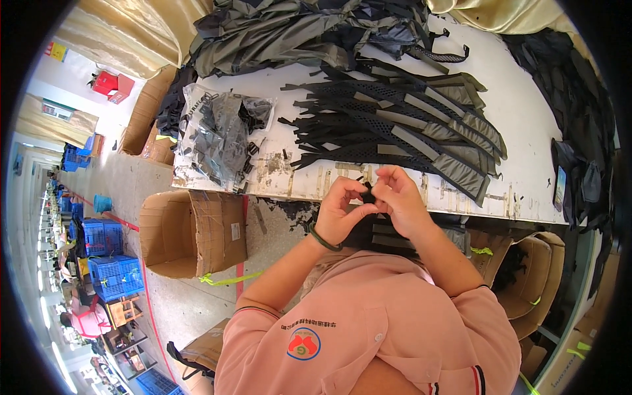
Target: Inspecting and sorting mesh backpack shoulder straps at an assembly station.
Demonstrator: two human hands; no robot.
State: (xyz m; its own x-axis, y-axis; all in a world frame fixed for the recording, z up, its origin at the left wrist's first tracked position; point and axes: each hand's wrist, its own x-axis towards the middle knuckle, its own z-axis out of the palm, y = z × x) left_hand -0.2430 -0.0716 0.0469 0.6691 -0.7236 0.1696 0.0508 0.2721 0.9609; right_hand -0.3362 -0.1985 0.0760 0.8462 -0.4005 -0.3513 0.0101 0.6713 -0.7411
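Observation:
At the table's front edge, my left hand (343, 209) and my right hand (399, 199) are close together, fingers pinched on a small black piece (368, 193). Its exact kind is too small and covered to tell. Black and grey fabric (388, 238) lies below my hands, over my lap, partly hidden. Beyond them, a spread pile of black-and-grey padded mesh straps (408, 122) covers the middle of the white table (309, 181). To the left rests a clear plastic bag (220, 141) of black buckles, some of them loose beside it.
Dark grey fabric pieces (283, 39) are heaped at the table's far side. More black fabric (566, 99) hangs along the right. An open cardboard box (197, 234) stands on the floor at left, another (543, 276) at right. Blue crates (115, 276) stand farther left.

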